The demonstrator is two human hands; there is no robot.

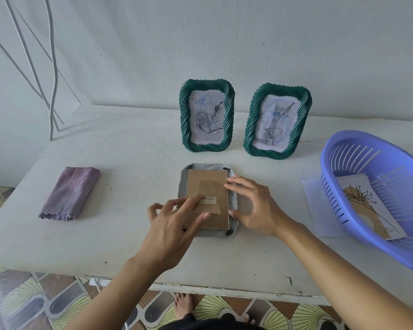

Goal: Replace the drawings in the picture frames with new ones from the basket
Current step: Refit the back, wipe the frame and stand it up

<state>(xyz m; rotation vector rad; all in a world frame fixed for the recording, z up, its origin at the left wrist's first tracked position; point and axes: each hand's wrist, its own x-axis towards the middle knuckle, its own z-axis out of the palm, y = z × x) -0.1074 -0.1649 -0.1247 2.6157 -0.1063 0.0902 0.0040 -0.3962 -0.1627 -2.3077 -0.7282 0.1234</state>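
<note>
Frame [208, 166]: face down on surface [129, 151], backing [206, 184] up.
Left hand [174, 217]: fingers [188, 203] flat on the backing.
Right hand [253, 206]: touching the frame's right edge.
Rose frame [184, 115], cat frame [249, 125]: upright behind the frame.
Basket [339, 206]: right of the frame, holds drawing [365, 203].
Cloth [69, 194]: left of the frame.

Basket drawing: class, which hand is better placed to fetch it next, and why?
Right, probably. The right hand sits at the right edge of the face-down frame, nearest the basket holding the flower drawing. The left hand rests on the backing board, farther away, and can steady it.
</note>
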